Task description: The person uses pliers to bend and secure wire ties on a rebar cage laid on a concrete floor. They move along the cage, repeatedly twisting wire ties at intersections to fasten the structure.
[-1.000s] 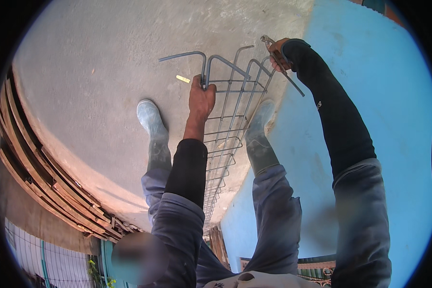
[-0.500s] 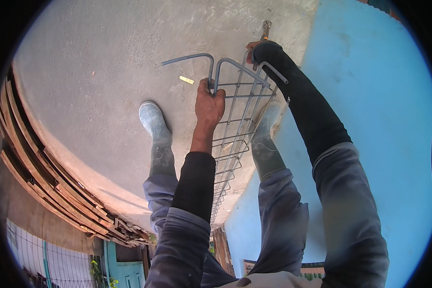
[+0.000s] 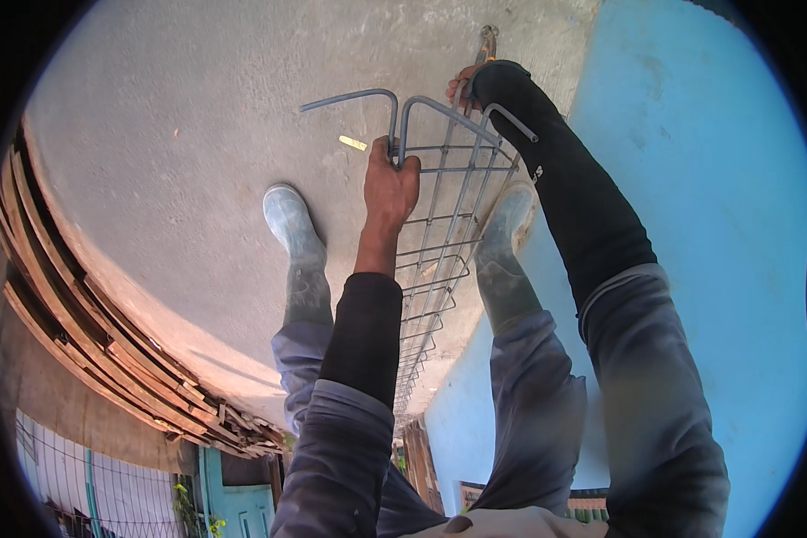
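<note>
A long grey rebar cage (image 3: 458,215) of thin bars tied with rectangular stirrups runs back between my legs. Its far end has several bars bent into hooks. My left hand (image 3: 391,190) is closed around the bars at the left of that end, just below two bends. Farther out on the right, my right hand (image 3: 463,90) is wrapped around a tool that looks like pincers (image 3: 488,43), its worn metal head pointing away from me. A hooked bar passes close by this hand, and the black sleeve hides part of the grip.
Grey concrete floor (image 3: 188,134) spreads ahead and left, with a small yellow strip (image 3: 353,143) on it. A blue wall (image 3: 690,179) rises close on my right. Stacked timber boards (image 3: 90,314) line the left side. My boots (image 3: 289,220) stand on either side of the cage.
Both hands and the cage's hooked end have shifted slightly farther from me. The pincers have moved a little outward and left with my right hand. Both grips look the same.
</note>
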`<state>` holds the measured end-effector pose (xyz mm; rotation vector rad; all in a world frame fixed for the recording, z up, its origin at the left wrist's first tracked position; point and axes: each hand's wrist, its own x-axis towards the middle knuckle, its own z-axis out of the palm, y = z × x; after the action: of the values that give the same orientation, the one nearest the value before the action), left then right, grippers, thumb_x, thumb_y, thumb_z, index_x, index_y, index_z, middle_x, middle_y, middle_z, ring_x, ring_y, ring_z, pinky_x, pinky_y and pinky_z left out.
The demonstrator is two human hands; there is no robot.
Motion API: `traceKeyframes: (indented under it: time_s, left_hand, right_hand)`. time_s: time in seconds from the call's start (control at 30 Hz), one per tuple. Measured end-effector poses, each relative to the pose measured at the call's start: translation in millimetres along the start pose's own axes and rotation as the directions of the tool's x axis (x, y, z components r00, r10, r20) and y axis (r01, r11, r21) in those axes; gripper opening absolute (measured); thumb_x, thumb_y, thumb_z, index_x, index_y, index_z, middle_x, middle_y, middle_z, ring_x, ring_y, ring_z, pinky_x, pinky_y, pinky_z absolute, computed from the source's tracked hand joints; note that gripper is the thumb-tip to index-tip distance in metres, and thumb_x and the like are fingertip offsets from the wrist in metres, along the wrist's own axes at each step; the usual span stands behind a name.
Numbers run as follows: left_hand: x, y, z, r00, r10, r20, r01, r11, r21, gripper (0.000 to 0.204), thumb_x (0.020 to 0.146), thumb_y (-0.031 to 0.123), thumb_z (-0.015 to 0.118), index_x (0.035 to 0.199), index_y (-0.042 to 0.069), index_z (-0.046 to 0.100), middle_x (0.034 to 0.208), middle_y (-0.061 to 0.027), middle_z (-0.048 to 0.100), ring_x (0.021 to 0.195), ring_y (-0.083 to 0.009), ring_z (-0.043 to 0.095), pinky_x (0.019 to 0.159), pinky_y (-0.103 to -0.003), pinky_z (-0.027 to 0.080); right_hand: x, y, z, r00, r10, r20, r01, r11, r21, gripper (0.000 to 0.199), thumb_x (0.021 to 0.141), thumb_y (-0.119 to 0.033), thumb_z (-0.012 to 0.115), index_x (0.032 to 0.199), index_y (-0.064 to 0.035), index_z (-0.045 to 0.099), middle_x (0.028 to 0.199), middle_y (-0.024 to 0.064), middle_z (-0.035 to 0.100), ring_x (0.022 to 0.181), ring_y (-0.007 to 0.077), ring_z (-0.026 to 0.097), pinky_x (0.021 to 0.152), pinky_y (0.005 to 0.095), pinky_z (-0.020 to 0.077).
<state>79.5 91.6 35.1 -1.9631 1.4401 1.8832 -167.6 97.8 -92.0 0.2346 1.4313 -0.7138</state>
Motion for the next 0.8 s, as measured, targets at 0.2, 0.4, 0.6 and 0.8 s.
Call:
traceKeyframes:
  time_s: [0.2,0.4,0.6,0.8]
  left_hand:
    - [6,-4,5,1.000,0.018,0.005,-0.018,1.000,0.025,0.051,0.078,0.021,0.057,0.122,-0.004,0.049,0.094,-0.0228,0.063,0.089,-0.0347,0.063,0.082,-0.041,0.047]
    - [9,1,-4,0.996,-0.040,0.085,0.039,0.999,0.011,0.054,0.077,0.020,0.058,0.124,-0.005,0.048,0.093,-0.0234,0.063,0.085,-0.0342,0.062,0.081,-0.040,0.047]
    - [4,4,8,0.999,0.016,0.034,-0.018,0.999,0.049,0.055,0.078,0.020,0.058,0.125,-0.007,0.046,0.095,-0.0232,0.063,0.084,-0.0322,0.063,0.079,-0.039,0.048]
    - [6,2,14,0.997,-0.024,0.069,0.022,0.999,0.035,0.055,0.079,0.020,0.058,0.126,-0.007,0.046,0.095,-0.0229,0.063,0.085,-0.0333,0.063,0.081,-0.040,0.048]
  right_hand:
    - [-28,-30,8,0.999,0.008,-0.045,-0.025,0.913,-0.406,0.020,0.094,-0.015,0.051,0.095,0.0010,0.063,0.074,0.0067,0.062,0.059,0.0178,0.060,0.053,0.0291,0.0496]
    - [-40,-42,23,0.994,0.072,-0.084,-0.098,0.925,-0.366,0.021,0.089,-0.021,0.062,0.082,-0.0017,0.063,0.066,0.0060,0.059,0.055,0.0175,0.058,0.049,0.0299,0.0472]
    - [-14,-28,25,0.984,0.092,-0.151,-0.122,0.971,-0.204,0.018,0.089,-0.018,0.062,0.082,-0.0008,0.063,0.077,0.0113,0.067,0.066,0.0226,0.067,0.073,0.0362,0.0607]
    - [-4,-23,3,0.999,0.033,-0.004,-0.033,0.977,-0.208,0.011,0.088,-0.005,0.060,0.094,0.0045,0.060,0.077,0.0126,0.061,0.068,0.0236,0.067,0.063,0.0388,0.0636]
